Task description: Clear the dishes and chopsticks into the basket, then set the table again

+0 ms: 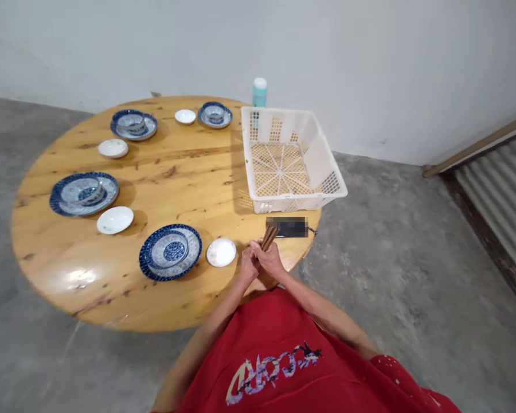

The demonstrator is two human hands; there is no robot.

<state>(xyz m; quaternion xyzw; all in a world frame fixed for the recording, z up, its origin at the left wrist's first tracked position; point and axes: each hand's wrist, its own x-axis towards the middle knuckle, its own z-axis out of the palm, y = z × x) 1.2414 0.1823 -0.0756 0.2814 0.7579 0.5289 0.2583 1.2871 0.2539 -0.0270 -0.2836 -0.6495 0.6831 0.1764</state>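
A bundle of brown wooden chopsticks [269,236] is gripped in front of my body, tips pointing up and away. My right hand [270,261] is closed around it, and my left hand [249,264] is closed against the bundle's lower part; the fingers overlap and hide that end. Just left of my hands lies a small white dish [221,252]. Farther left is a blue-patterned plate [194,236] with a matching bowl [170,250] on it. A dark phone-like object [291,228], partly blurred out, lies just beyond my hands.
A white plastic basket [332,166] stands on the round wooden table [176,178] near its right edge, with a turquoise bottle [260,93] behind it. More blue plates with bowls [84,194] and white dishes [115,220] sit around the left and far side. A wall rises behind.
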